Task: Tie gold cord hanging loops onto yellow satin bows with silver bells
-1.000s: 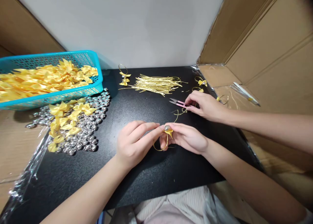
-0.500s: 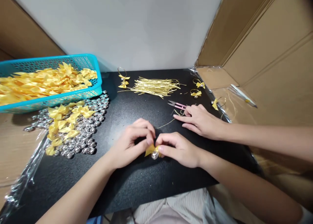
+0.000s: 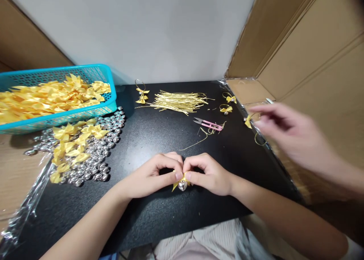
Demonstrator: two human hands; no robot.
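My left hand (image 3: 159, 174) and my right hand (image 3: 207, 174) meet near the front of the black table (image 3: 148, 218), their fingers pinched on a yellow ribbon bow (image 3: 176, 185). A silver bell (image 3: 182, 185) hangs at the bow's middle, just below my thumbs. Part of the bow is hidden behind my fingers. Beyond my hands lie pink thread snips (image 3: 209, 124) with a loose tangle of gold cord (image 3: 199, 139) beside them.
A turquoise basket (image 3: 109, 108) of yellow bows stands at the left, above a pile of silver bells (image 3: 99, 157) with bows on it. Gold cords (image 3: 179, 102) lie at the back. Another person's hand (image 3: 295, 135) reaches in from the right, near a bow with a cord loop (image 3: 248, 121).
My left fingers have closed in on the bow beside my right ones. The other person's hand has moved from the snips out to the table's right edge.
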